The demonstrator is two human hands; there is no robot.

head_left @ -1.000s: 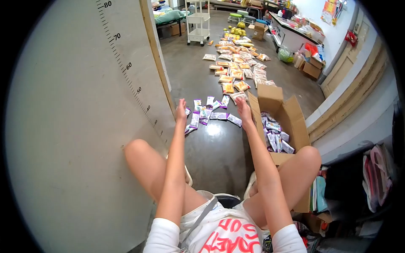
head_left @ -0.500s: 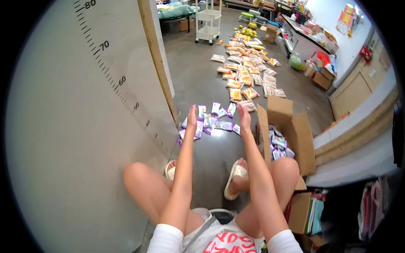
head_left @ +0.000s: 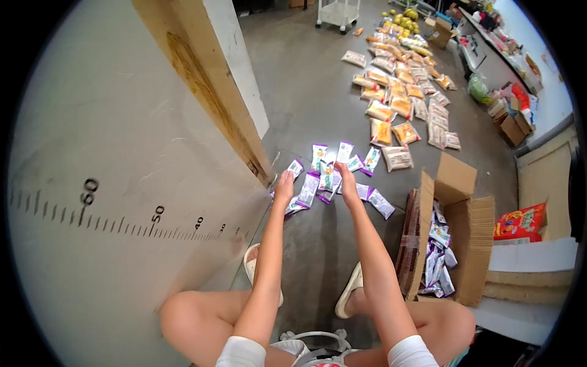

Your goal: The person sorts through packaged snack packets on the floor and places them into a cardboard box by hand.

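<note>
My left hand (head_left: 284, 186) is stretched out flat above the floor at the left side of a loose group of white and purple packets (head_left: 307, 188). Facing it, my right hand (head_left: 347, 183) is held palm inward with straight fingers, just right of an upright-looking white and purple packet (head_left: 326, 176). Both hands are empty, with several packets visible between and beyond them. Whether the fingertips touch any packet I cannot tell. Another purple-edged packet (head_left: 381, 203) lies to the right of my right hand.
An open cardboard box (head_left: 480, 244) with more such packets stands at my right. Beyond, many orange and beige food packs (head_left: 391, 110) cover the floor. A measuring-scale panel (head_left: 122, 263) and wooden post (head_left: 202, 73) border my left; a white trolley (head_left: 338, 15) stands farther back.
The view has tilted down and turned, so packets and box appear nearer. My hands have come slightly closer together, both still open and empty.
</note>
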